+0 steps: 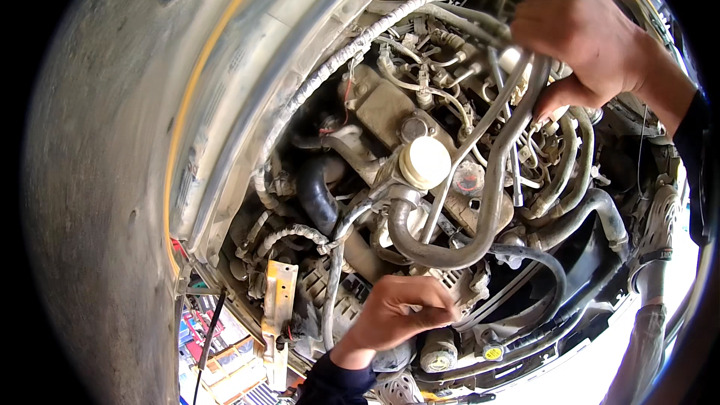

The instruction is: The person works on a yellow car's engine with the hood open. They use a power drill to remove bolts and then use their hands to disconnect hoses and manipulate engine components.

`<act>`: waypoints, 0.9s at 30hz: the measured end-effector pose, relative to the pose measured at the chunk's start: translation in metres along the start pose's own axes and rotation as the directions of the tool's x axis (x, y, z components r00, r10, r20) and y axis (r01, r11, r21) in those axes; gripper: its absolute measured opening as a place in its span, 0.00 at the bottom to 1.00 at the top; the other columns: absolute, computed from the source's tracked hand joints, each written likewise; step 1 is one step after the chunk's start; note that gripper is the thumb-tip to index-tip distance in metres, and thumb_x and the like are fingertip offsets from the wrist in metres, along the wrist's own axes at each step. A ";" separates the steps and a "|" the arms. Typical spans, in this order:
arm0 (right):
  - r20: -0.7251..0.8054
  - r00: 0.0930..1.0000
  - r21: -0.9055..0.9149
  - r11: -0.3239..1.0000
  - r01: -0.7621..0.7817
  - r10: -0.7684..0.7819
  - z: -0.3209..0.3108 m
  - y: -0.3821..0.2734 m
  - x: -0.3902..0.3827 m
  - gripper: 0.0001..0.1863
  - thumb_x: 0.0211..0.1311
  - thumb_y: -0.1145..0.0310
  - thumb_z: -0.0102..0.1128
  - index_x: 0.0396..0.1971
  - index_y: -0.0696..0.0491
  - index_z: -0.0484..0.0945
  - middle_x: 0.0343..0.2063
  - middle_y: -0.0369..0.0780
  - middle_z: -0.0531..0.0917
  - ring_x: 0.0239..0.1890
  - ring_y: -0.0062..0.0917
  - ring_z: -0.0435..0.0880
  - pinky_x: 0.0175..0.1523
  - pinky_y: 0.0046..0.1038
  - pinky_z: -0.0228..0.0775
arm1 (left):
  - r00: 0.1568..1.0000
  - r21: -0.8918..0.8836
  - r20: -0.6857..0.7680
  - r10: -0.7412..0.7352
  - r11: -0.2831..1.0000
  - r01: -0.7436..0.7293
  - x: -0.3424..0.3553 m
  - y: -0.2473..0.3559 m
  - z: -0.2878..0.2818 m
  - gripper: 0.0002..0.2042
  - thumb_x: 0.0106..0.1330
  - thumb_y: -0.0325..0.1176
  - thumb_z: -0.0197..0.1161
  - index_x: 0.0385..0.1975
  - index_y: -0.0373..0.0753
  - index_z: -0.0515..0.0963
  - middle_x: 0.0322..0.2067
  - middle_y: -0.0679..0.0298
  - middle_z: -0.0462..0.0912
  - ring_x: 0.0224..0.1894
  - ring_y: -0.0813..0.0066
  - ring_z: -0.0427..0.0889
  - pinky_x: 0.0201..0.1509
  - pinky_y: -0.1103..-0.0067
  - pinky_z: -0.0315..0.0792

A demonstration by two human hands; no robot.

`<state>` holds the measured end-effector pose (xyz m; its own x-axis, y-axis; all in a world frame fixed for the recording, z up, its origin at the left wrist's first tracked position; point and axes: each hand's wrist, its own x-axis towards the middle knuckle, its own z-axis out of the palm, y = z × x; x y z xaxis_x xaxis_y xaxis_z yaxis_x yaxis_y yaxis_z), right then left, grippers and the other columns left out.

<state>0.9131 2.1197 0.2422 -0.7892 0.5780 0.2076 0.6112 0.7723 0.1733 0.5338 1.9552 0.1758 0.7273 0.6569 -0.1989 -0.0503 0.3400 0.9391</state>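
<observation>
A thick grey hose (491, 210) curves in a U over the engine (390, 116). At the upper right, my right hand (574, 41) is closed around its upper end, the thumb lying along its side. My left hand (401, 311) is below the bottom of the U, apart from it, with thumb and fingers pinched together. What the pinch holds, if anything, is hidden. Between the hands, a round cream cap (425, 163) stands over the engine beside the hose. A round cap with reddish marks (469, 178) sits within the curve.
Dusty hoses, wires and metal lines crowd the bay. A wrapped cable (330, 67) runs along the left edge beside the large body panel (105, 165). A black bent hose (319, 191) lies left of centre, above a metal bracket (279, 300). Near my left hand is a round cap (439, 360).
</observation>
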 end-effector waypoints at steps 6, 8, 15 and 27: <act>-0.052 0.986 0.071 0.984 0.163 -0.160 0.001 0.012 0.026 0.35 0.53 0.29 0.67 0.25 0.53 0.78 0.17 0.36 0.76 0.21 0.31 0.80 0.24 0.32 0.70 | 0.803 -0.380 -0.556 -0.215 0.925 -0.015 0.049 0.000 -0.111 0.13 0.72 0.28 0.62 0.53 0.30 0.76 0.50 0.55 0.82 0.52 0.66 0.81 0.58 0.71 0.76; -0.150 0.977 0.060 0.985 0.163 -0.152 0.001 0.011 0.028 0.36 0.51 0.27 0.67 0.22 0.51 0.76 0.15 0.34 0.74 0.19 0.30 0.79 0.22 0.32 0.68 | 0.778 -0.446 -0.622 -0.087 0.856 -0.261 0.107 0.009 -0.145 0.18 0.75 0.29 0.58 0.61 0.29 0.70 0.59 0.52 0.76 0.60 0.61 0.78 0.69 0.67 0.72; -0.068 0.990 0.045 0.991 0.129 -0.126 -0.003 0.011 0.024 0.36 0.54 0.28 0.66 0.18 0.49 0.72 0.15 0.33 0.73 0.18 0.29 0.78 0.21 0.32 0.67 | 0.689 -0.587 -0.714 -0.123 0.642 -0.494 0.240 -0.009 -0.194 0.20 0.74 0.35 0.60 0.61 0.33 0.68 0.57 0.55 0.74 0.64 0.60 0.70 0.73 0.64 0.60; -0.029 0.992 0.054 0.991 0.122 -0.120 -0.012 0.007 0.047 0.34 0.54 0.29 0.66 0.18 0.49 0.72 0.16 0.34 0.74 0.20 0.32 0.80 0.20 0.35 0.65 | 0.725 -0.564 -0.666 0.177 0.516 -0.645 0.221 -0.065 -0.154 0.08 0.66 0.26 0.69 0.39 0.31 0.81 0.43 0.48 0.87 0.54 0.62 0.85 0.67 0.65 0.77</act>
<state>0.8809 2.1489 0.2644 -0.8550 0.4730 0.2127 0.5064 0.8499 0.1455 0.5925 2.1822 0.0272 0.0624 0.9844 -0.1643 -0.8807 0.1317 0.4551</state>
